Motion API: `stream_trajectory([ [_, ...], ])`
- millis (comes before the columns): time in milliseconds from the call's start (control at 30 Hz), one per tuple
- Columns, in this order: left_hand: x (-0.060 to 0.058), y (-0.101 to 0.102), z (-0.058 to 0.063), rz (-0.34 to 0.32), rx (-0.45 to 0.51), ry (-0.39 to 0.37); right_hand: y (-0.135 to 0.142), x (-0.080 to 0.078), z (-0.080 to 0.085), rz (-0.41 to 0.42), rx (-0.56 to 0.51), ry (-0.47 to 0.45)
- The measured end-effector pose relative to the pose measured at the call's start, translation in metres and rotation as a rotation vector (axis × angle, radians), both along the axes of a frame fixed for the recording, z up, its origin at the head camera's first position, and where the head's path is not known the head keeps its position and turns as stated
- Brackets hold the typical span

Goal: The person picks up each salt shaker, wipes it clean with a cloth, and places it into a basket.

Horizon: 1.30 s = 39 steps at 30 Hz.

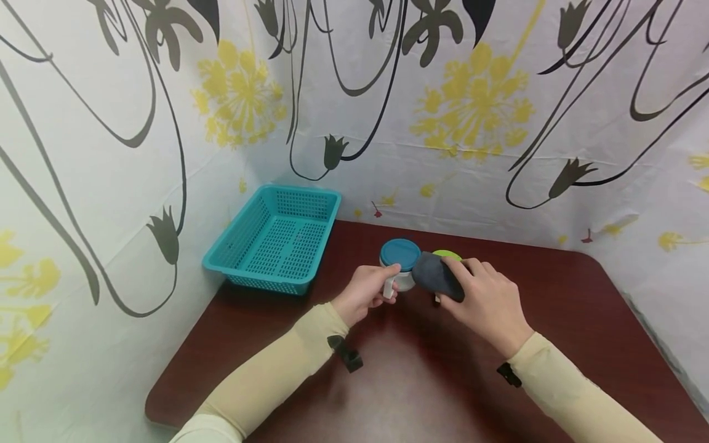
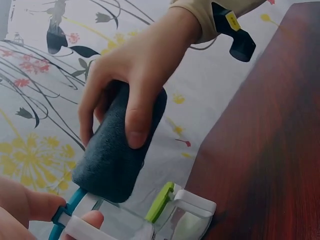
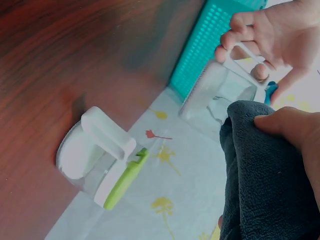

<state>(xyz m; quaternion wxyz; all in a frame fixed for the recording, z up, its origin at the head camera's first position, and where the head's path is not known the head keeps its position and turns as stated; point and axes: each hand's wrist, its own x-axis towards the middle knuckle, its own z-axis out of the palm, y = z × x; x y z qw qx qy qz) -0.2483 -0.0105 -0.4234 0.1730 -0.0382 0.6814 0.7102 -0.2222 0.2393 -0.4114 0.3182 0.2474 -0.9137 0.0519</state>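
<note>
My left hand [image 1: 365, 289] grips the white handle of a clear jar [image 3: 215, 97] with a blue lid [image 1: 400, 253], the thumb at the lid's edge. In the right wrist view the jar looks raised off the table. My right hand [image 1: 490, 301] holds a folded dark grey cloth [image 2: 120, 145], thumb on one side and fingers on the other. The cloth's end is at the jar's lid and side; whether it touches I cannot tell. Beyond the right hand stands a second clear jar [image 3: 102, 155] with a green lid [image 3: 125, 181] and white handle, mostly hidden in the head view.
A turquoise perforated basket [image 1: 318, 246] sits at the back left of the dark red wooden table [image 1: 266, 357]. Patterned white sheeting [image 1: 376, 111] with flowers hangs behind and to the left of the table.
</note>
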Motion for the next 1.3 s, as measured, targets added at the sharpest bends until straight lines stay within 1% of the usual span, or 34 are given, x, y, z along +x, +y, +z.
stream_trajectory([
  [133, 0.001, -0.001, 0.0, 0.011, 0.021, 0.016, -0.004, 0.002, 0.0, 0.035, 0.021, 0.02],
  [300, 0.001, -0.001, -0.003, 0.032, 0.027, 0.042, -0.012, 0.007, -0.006, 0.095, 0.094, 0.069],
  [467, 0.002, -0.002, -0.003, 0.039, 0.023, 0.05, -0.021, 0.01, -0.015, 0.106, 0.148, 0.105],
  [533, 0.002, -0.003, -0.001, 0.039, 0.018, 0.062, -0.023, 0.009, -0.021, 0.105, 0.178, 0.099],
  [633, 0.002, -0.003, 0.002, 0.029, 0.006, 0.09, -0.024, 0.007, -0.033, 0.104, 0.2, 0.067],
  [767, 0.002, -0.003, 0.004, 0.004, 0.005, 0.096, -0.021, 0.007, -0.043, 0.078, 0.177, 0.024],
  [933, 0.001, -0.005, 0.002, 0.0, 0.013, 0.081, -0.016, 0.007, -0.039, 0.051, 0.133, 0.02],
  [1100, 0.001, -0.008, 0.001, 0.007, -0.016, 0.11, -0.011, 0.006, -0.029, 0.05, 0.102, 0.043],
  [1300, 0.0, -0.01, -0.004, 0.02, -0.051, 0.129, -0.005, 0.006, -0.014, 0.059, 0.069, 0.077],
])
